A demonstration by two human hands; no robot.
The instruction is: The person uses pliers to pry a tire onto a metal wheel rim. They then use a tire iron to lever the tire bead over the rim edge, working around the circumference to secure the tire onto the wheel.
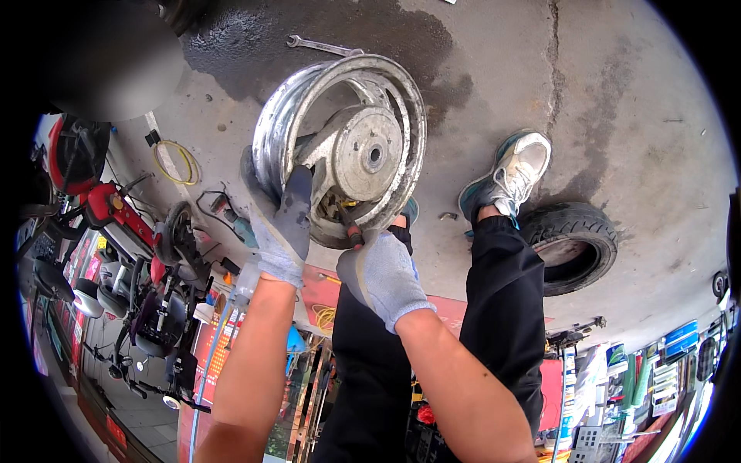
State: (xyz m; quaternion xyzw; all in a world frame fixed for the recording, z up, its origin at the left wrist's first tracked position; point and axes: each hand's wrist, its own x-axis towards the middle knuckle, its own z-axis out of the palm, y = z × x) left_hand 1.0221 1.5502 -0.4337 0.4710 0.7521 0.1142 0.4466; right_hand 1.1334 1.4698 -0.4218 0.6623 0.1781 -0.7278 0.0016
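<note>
A scuffed silver wheel rim point(368, 143) with a round central hub is held upright in front of me. My left hand point(274, 216), in a grey glove with dark palm, grips the rim's left side, fingers closed on it. My right hand point(378, 274), also gloved, is closed around a red and black handled tool point(353, 231) at the lower part of the rim. The tool's far end reaches inside the rim near some yellow metal; its exact shape is unclear.
A wrench point(324, 46) lies above the rim, a loose tyre point(587, 247) beside my right leg. A yellow hose point(174, 158) and a teal power tool point(241, 224) lie left, near parked scooters point(127, 220). My shoe point(515, 166) is right of the rim.
</note>
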